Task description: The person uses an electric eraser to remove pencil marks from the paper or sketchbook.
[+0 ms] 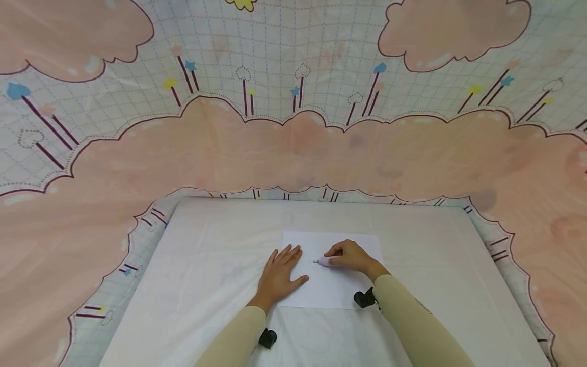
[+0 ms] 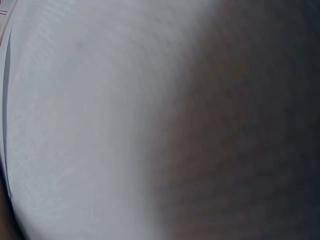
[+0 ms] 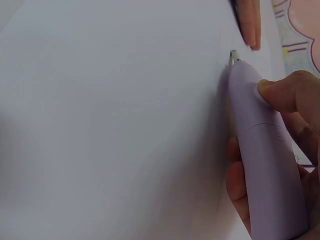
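Note:
A white sheet of paper [image 1: 330,290] lies on the white-covered table. My left hand [image 1: 279,275] rests flat on the sheet's left side, its fingers straight and the thumb spread. My right hand [image 1: 353,255] grips a thick lilac pen-shaped tool [image 3: 267,160] over the sheet. One finger presses on a round button [image 3: 265,92] near its front, while other fingers curl round the underside. The tool's thin metal tip [image 3: 235,56] points left toward my left hand; whether it touches the paper I cannot tell. The left wrist view is mostly blurred cloth.
The white tablecloth [image 1: 220,244] covers the table all round the sheet. A curtain [image 1: 293,153] with pink clouds and a grid pattern hangs behind the table and at its sides. Small black wrist cameras sit at the left cuff [image 1: 257,318] and the right cuff [image 1: 385,288].

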Available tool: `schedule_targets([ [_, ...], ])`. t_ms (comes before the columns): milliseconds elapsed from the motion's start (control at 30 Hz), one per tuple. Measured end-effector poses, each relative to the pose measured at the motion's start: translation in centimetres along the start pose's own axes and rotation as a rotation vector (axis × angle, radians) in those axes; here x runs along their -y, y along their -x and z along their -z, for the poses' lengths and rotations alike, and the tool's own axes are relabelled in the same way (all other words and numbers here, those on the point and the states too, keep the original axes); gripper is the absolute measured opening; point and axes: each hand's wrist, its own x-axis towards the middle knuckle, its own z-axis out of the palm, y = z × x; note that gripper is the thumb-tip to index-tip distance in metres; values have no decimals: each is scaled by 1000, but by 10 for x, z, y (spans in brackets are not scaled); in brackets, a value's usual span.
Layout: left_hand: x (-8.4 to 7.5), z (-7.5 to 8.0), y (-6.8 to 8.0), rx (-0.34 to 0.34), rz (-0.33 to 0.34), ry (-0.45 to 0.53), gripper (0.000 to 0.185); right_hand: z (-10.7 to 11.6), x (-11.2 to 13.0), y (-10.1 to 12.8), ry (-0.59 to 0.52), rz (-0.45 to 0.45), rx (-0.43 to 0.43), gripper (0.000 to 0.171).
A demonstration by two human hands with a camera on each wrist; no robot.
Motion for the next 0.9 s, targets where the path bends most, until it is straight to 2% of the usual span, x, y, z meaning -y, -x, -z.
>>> schedule_targets([
  [500,-2,1,-1,9,0,26,77,-6,1,-7,7,38,2,14],
  [733,-1,1,-1,14,1,15,77,-1,1,-3,17,26,-16,11],
  [900,0,2,-2,18,0,14,77,1,0,-2,5,65,-17,10],
])
